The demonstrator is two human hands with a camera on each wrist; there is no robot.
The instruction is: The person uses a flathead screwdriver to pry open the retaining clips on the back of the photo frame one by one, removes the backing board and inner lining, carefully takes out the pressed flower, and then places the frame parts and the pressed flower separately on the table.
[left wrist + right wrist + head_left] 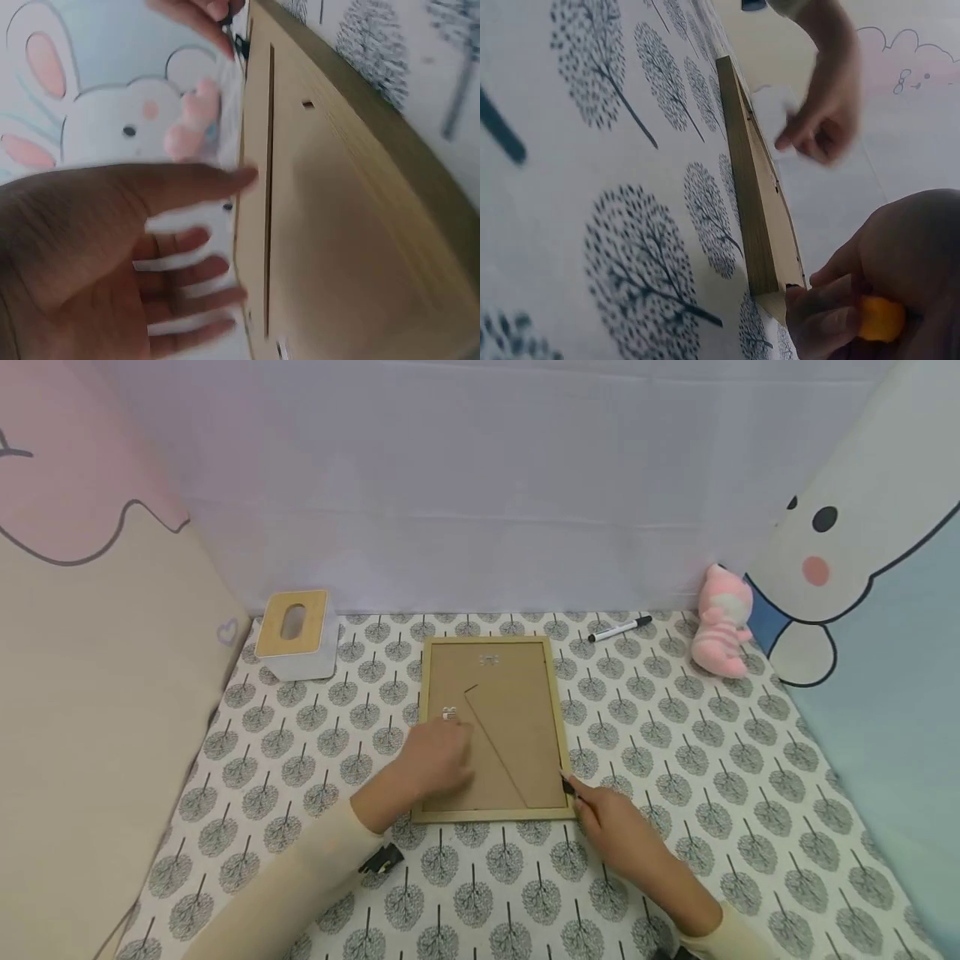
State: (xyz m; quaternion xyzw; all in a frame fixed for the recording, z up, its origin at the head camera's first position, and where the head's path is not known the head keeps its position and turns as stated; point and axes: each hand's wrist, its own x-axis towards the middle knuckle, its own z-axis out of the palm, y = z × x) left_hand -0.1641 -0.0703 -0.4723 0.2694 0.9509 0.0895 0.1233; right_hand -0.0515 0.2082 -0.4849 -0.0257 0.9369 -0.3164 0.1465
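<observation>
A wooden picture frame [493,815] lies face down on the patterned cloth, its brown backing board [517,710] showing. On the board are a metal hanger [489,659], a small metal piece [449,713] and a long diagonal line. My left hand [442,756], blurred, hovers over the board's left half; in the left wrist view its fingers are loosely extended with nothing in them. At the frame's lower right edge my right hand [618,827] grips a small tool with an orange handle [881,319] and a black part [567,786]. Its exact kind is hidden.
A white tissue box [303,635] with a wooden lid stands at the back left. Behind the frame to the right lies a marker [620,628]. A pink plush toy [722,622] leans at the right wall. Printed fabric walls enclose three sides.
</observation>
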